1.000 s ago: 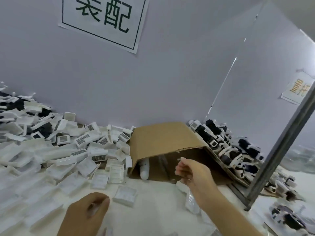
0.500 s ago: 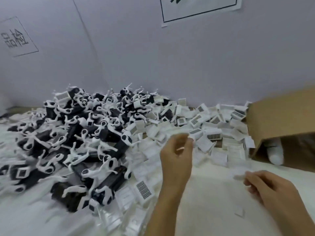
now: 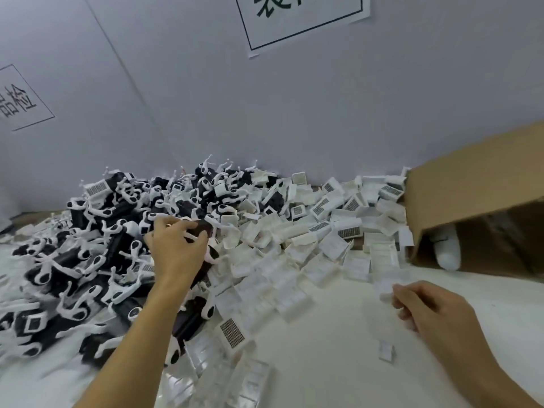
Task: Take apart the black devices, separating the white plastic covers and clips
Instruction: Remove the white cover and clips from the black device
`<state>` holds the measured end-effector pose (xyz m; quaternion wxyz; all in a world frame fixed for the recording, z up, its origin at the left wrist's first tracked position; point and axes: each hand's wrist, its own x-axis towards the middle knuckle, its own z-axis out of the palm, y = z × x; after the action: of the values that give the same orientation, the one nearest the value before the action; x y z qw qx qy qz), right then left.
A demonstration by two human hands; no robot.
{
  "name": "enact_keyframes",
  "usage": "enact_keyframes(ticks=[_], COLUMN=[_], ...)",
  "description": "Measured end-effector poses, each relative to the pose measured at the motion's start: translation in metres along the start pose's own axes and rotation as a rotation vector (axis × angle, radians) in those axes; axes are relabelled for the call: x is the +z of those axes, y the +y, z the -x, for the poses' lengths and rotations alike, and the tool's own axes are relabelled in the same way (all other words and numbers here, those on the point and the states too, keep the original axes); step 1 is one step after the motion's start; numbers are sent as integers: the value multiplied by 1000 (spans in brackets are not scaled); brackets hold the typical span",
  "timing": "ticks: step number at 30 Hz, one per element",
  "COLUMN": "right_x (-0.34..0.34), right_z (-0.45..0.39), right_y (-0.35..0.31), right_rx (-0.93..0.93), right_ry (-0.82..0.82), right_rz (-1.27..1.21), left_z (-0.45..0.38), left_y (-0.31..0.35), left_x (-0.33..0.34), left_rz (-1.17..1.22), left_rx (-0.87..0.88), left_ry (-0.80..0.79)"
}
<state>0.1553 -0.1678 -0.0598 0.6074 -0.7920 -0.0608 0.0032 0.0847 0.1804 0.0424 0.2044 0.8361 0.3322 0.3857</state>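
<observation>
Black glossy device point(image 3: 203, 228), seemingly gripped by left hand point(image 3: 176, 248).

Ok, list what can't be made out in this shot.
- Head view: left hand covers most of the black device it grips.
- Right hand: what it pinches is washed out against the table.
- Wall sign: cut by the top edge.
- Box interior: dark; white object unclear.
- Covers near the bottom edge: blurred.
</observation>
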Motion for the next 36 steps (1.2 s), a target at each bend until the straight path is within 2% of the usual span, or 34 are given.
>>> enact_keyframes(ticks=[2, 4, 6, 9, 12, 14, 15, 18, 19, 20, 22, 24, 26, 29, 33, 36], right_x=[0, 0, 0, -4, -8, -12, -13, -14, -14, -13, -8, -1, 4, 9, 12, 8], right_z=[1, 4, 6, 6, 3, 0, 0, 1, 1, 2, 7, 13, 20, 28, 30, 31], right_y=[-3, -8, -14, -19, -18, -14, -13, -12, -13, -14, -14, -14, -15, -14, -16, -17], right_rx=[-12, -38, -38, 72, 173, 167, 156, 84, 60, 38, -24, -139, -257, -394, -430, -505], right_ry=[2, -17, -69, -141, -108, -77, -76, -133, -180, -239, -336, -315, -229, -166, -51, 38], right_rz=[-24, -133, -294, -520, -663, -671, -663, -687, -716, -723, -604, -329, -75, 122, 139, 187], left_z=[23, 53, 92, 161, 207, 214, 213, 206, 203, 200, 194, 190, 189, 190, 192, 195], left_y=[14, 36, 61, 91, 102, 104, 104, 104, 104, 101, 99, 97, 94, 92, 91, 93], left_x=[-1, 6, 22, 55, 75, 78, 77, 73, 73, 74, 74, 73, 74, 75, 80, 79], left_rz=[110, 187, 263, 385, 590, 761, 843, 1036, 1041, 1037, 1099, 1242, 1335, 1401, 1389, 1382], left_rx=[182, 443, 672, 844, 872, 767, 652, 25, -122, -187, -262, -405, -507, -608, -588, -551], left_ry=[132, 268, 278, 53, -250, -359, -376, -398, -458, -546, -736, -817, -800, -742, -681, -707])
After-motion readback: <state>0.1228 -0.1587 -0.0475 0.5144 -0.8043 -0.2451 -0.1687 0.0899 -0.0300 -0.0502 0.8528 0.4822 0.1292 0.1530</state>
